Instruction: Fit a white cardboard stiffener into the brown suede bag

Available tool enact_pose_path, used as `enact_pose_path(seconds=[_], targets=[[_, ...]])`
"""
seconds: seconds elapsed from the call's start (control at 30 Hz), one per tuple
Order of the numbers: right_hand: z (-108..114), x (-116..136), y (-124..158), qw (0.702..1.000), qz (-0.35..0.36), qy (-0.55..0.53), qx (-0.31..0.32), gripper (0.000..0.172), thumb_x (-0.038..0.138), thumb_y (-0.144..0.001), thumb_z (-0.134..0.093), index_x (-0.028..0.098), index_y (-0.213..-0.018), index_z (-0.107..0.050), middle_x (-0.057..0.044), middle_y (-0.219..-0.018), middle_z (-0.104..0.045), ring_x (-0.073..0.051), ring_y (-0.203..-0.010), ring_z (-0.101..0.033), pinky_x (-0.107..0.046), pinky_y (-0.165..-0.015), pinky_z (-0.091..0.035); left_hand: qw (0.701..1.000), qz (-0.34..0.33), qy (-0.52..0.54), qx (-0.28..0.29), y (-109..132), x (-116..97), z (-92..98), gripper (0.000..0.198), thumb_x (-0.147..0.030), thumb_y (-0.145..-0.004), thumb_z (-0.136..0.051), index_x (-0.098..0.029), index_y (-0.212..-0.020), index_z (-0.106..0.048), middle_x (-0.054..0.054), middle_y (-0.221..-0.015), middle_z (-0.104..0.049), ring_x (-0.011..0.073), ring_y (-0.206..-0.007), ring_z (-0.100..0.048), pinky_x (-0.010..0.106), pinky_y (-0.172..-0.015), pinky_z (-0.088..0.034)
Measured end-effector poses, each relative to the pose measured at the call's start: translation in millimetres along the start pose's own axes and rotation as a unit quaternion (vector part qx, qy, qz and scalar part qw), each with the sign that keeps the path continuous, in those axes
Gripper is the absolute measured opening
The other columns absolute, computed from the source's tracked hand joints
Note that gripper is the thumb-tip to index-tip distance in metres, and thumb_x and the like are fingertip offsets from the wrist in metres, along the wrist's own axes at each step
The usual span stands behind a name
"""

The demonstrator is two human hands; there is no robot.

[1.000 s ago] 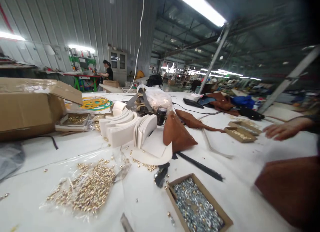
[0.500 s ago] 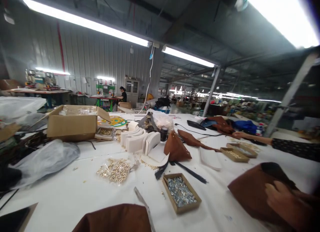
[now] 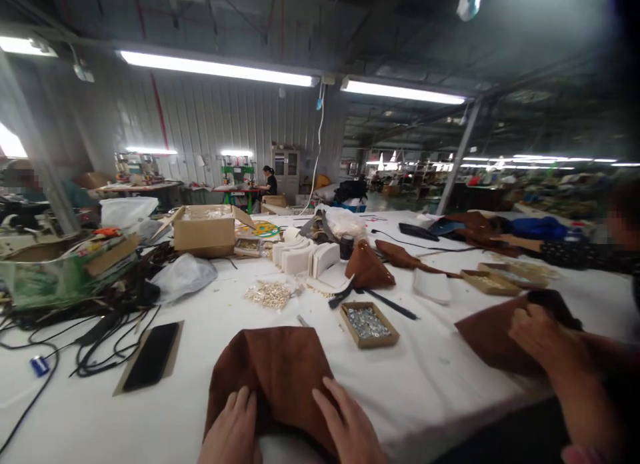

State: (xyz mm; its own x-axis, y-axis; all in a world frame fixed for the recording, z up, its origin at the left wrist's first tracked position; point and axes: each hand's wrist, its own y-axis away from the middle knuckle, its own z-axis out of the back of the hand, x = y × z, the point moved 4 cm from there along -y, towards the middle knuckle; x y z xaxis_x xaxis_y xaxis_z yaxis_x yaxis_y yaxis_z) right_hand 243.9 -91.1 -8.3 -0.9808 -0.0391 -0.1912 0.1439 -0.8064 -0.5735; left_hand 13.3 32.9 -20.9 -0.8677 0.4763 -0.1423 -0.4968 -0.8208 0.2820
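Note:
A brown suede-like piece (image 3: 290, 364), shaped like an open pouch, stands at the table's near edge in front of me. My left hand (image 3: 235, 424) holds its left side, fingers bent over the material. On the opposite side, my right hand (image 3: 347, 421) grips it with fingertips on the outer face. Both thumbs are hidden. Just beyond is a small cardboard box of silvery metal parts (image 3: 370, 325). A clear bag of gold-coloured small parts (image 3: 270, 293) lies farther left.
A co-worker's hand (image 3: 540, 334) handles another brown piece (image 3: 487, 334) at right. A phone-like black slab (image 3: 151, 356) and tangled black cables (image 3: 107, 341) lie left. White curved pads (image 3: 300, 256), a brown cone-shaped piece (image 3: 369, 267) and a large carton (image 3: 204, 239) stand farther back.
My view has tilted down and turned left. Both my hands have come into view on the brown piece, which now shows more fully. The co-worker's hand stays at the other brown piece.

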Motion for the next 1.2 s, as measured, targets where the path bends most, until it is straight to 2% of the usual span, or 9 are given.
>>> enact_pose_path(seconds=[0.1,0.23,0.33,0.47,0.57,0.8,0.97,1.1,1.2], targets=[[-5,-5,-15,0.998,-0.036,-0.06,-0.003,0.096,0.038,-0.082,-0.094,0.03,-0.171,-0.058,-0.006,-0.177,-0.051,-0.034,-0.15,-0.068,-0.045,-0.118,-0.074,0.999,-0.003,0.034,-0.031,7,5,2.6,0.083,0.001,-0.089,-0.045,0.002,-0.171,-0.053,0.03,-0.183,-0.042,0.0453,-0.172,-0.042,0.054,-0.143,-0.038],[22,-2,-56,0.996,-0.044,-0.066,0.03,0.054,0.011,-0.094,-0.069,0.033,-0.142,-0.079,-0.002,-0.139,-0.077,-0.024,-0.119,-0.076,-0.035,-0.092,-0.064,0.99,-0.05,0.099,-0.087,32,8,33.7,0.048,0.0,-0.093,-0.048,-0.012,-0.129,-0.078,0.018,-0.141,-0.077,0.0378,-0.136,-0.072,0.048,-0.119,-0.058],[68,-8,-104,0.962,-0.09,-0.133,0.22,0.051,0.002,-0.103,-0.041,0.029,-0.122,-0.08,-0.001,-0.118,-0.078,-0.019,-0.112,-0.076,-0.032,-0.083,-0.045,0.964,-0.066,0.19,-0.172,66,18,86.2,0.038,0.006,-0.09,-0.049,-0.017,-0.108,-0.073,0.01,-0.12,-0.079,0.0287,-0.119,-0.074,0.039,-0.105,-0.056],[152,-19,-185,0.941,-0.011,-0.081,0.33,0.031,0.017,-0.102,-0.053,0.026,-0.107,-0.082,-0.006,-0.113,-0.081,-0.028,-0.11,-0.079,-0.034,-0.082,-0.031,0.925,-0.113,0.285,-0.225,113,28,181.7,0.031,0.0,-0.092,-0.051,-0.023,-0.098,-0.071,-0.001,-0.098,-0.076,0.0199,-0.101,-0.071,0.033,-0.096,-0.05],[167,-23,-236,0.924,0.062,-0.044,0.376,0.027,0.018,-0.091,-0.066,0.026,-0.104,-0.088,-0.008,-0.107,-0.082,-0.026,-0.105,-0.078,-0.033,-0.076,-0.027,0.944,-0.117,0.215,-0.223,121,30,230.7,0.033,-0.008,-0.098,-0.052,-0.027,-0.113,-0.074,0.001,-0.107,-0.079,0.0237,-0.107,-0.072,0.037,-0.098,-0.05],[86,-30,-267,0.833,0.079,-0.249,0.488,0.065,0.028,-0.078,-0.09,0.022,-0.142,-0.083,-0.005,-0.121,-0.083,-0.017,-0.1,-0.073,-0.026,-0.087,-0.05,0.977,-0.097,0.177,-0.071,58,47,198.4,0.021,-0.023,-0.097,-0.067,-0.021,-0.107,-0.084,0.013,-0.121,-0.085,0.036,-0.113,-0.078,0.047,-0.098,-0.056],[152,1,-259,0.825,0.126,-0.385,0.393,0.072,0.048,-0.068,-0.109,0.04,-0.135,-0.083,0.009,-0.145,-0.074,-0.016,-0.137,-0.067,-0.022,-0.119,-0.048,0.968,-0.069,0.198,-0.142,34,64,206.7,0.019,-0.022,-0.098,-0.064,-0.018,-0.102,-0.082,0.013,-0.112,-0.085,0.0325,-0.105,-0.076,0.044,-0.092,-0.053],[189,33,-228,0.755,0.168,-0.397,0.494,0.054,0.046,-0.085,-0.099,0.049,-0.136,-0.082,0.014,-0.137,-0.078,-0.012,-0.129,-0.074,-0.019,-0.104,-0.051,0.956,-0.057,0.223,-0.179,26,60,230.5,0.014,-0.025,-0.1,-0.066,-0.02,-0.103,-0.078,0.009,-0.107,-0.084,0.0273,-0.098,-0.074,0.039,-0.086,-0.051],[171,31,-205,0.812,0.154,-0.22,0.519,0.076,0.041,-0.066,-0.11,0.044,-0.137,-0.081,0.007,-0.137,-0.079,-0.022,-0.122,-0.077,-0.026,-0.083,-0.045,0.954,-0.046,0.237,-0.176,23,59,236.4,0.014,-0.034,-0.102,-0.069,-0.021,-0.103,-0.075,0.007,-0.103,-0.082,0.0255,-0.093,-0.073,0.038,-0.081,-0.049]])
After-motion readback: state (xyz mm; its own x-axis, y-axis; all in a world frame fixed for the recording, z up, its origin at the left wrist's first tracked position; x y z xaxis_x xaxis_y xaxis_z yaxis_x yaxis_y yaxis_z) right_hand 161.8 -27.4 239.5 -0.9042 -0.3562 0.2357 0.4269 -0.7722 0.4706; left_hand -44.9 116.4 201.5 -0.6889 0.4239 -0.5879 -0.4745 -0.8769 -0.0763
